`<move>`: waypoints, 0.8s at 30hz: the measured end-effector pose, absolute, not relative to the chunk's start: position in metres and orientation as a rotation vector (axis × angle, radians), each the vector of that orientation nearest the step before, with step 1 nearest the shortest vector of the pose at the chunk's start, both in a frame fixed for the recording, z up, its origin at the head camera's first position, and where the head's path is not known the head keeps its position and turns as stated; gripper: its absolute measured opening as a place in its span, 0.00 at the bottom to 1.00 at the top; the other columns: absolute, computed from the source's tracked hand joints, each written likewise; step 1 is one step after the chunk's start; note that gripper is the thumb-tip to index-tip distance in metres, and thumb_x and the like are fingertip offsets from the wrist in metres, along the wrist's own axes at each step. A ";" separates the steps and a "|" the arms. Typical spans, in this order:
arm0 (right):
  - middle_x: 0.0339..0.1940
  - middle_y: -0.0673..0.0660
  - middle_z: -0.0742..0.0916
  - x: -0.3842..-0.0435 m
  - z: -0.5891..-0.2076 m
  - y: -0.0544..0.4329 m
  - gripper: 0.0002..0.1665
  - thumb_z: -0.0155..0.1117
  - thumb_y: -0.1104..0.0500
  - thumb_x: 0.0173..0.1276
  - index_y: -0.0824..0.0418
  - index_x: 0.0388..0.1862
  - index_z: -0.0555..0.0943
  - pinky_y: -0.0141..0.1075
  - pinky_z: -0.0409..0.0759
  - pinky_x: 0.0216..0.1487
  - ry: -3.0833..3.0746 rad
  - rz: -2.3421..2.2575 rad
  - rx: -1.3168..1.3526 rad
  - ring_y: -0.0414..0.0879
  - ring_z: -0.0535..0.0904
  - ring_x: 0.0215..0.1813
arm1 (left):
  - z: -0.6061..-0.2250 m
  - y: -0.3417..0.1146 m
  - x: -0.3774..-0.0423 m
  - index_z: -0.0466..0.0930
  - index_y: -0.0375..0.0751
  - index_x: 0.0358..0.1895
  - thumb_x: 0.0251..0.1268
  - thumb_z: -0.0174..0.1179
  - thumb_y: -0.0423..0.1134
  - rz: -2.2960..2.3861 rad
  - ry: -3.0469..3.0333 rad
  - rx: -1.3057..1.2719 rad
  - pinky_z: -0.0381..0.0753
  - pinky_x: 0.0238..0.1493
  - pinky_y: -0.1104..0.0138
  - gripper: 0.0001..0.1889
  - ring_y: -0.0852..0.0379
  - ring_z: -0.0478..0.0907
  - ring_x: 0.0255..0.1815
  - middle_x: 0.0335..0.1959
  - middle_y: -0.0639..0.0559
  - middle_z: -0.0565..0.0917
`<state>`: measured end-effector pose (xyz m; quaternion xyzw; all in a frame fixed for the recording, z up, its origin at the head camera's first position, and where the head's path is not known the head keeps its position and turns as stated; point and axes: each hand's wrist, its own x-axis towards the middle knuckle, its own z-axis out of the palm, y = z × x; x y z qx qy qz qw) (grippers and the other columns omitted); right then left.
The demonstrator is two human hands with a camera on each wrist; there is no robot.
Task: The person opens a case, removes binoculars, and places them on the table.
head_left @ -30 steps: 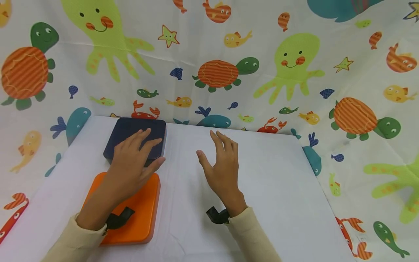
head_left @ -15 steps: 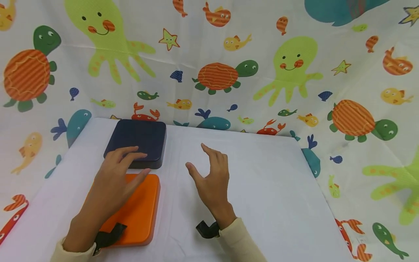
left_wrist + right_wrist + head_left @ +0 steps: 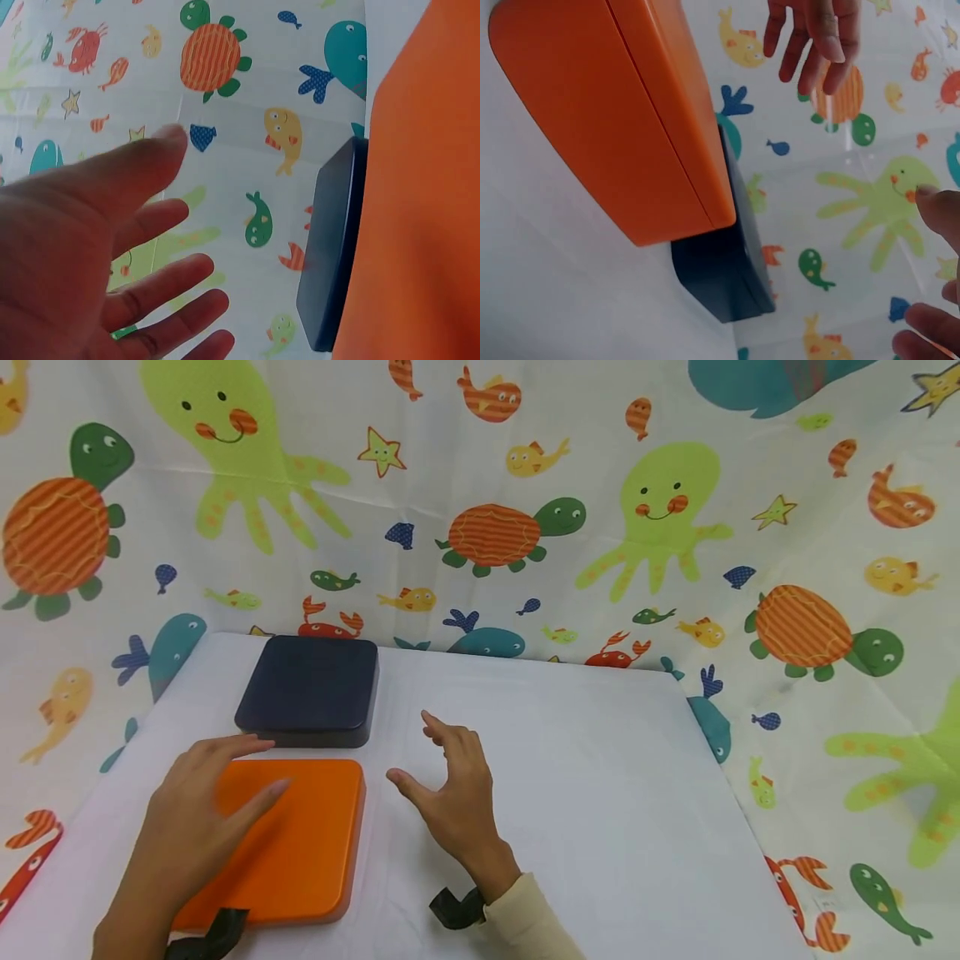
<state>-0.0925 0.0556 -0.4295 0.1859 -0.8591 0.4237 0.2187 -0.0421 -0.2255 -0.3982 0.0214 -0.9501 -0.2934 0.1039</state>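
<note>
My left hand hovers over the left part of an orange square box with rounded corners, thumb and fingers spread apart. In the left wrist view, nothing lies between the thumb and fingers of that hand. To the right of the orange box, my right hand is held in the air, its thumb apart from its lightly bent fingers. A dark navy box of similar shape stands just behind the orange one. Seen from the right wrist, the orange box has a thin seam along its side.
Both boxes stand on the left half of a white-covered table. Behind it and along its sides hangs a white cloth printed with sea animals. A black strap goes round the right wrist, at a beige sleeve.
Both hands have drawn back toward the person and shifted left, the left one from in front of the navy box to over the orange box. The boxes have stayed in place.
</note>
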 end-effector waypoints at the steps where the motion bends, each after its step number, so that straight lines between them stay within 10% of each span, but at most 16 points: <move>1: 0.60 0.52 0.86 -0.092 -0.431 0.055 0.47 0.83 0.44 0.63 0.47 0.79 0.73 0.42 0.85 0.57 -2.377 1.181 0.524 0.45 0.81 0.61 | -0.399 -0.228 -0.040 0.78 0.44 0.70 0.65 0.75 0.55 -0.871 -2.812 0.091 0.70 0.61 0.23 0.34 0.27 0.67 0.68 0.71 0.30 0.73; 8: 0.53 0.47 0.86 -0.083 -0.437 0.048 0.37 0.84 0.42 0.61 0.52 0.64 0.78 0.35 0.83 0.56 -2.482 1.288 0.517 0.39 0.80 0.55 | -0.412 -0.249 -0.030 0.75 0.48 0.74 0.58 0.77 0.63 -0.916 -2.845 0.327 0.77 0.55 0.27 0.43 0.27 0.71 0.63 0.74 0.30 0.69; 24: 0.52 0.53 0.84 -0.073 -0.451 0.030 0.47 0.86 0.39 0.56 0.47 0.69 0.71 0.30 0.82 0.53 -2.772 1.700 0.450 0.46 0.81 0.53 | -0.450 -0.301 -0.024 0.50 0.40 0.86 0.66 0.70 0.65 -1.317 -3.002 0.485 0.79 0.59 0.35 0.56 0.22 0.65 0.68 0.80 0.24 0.58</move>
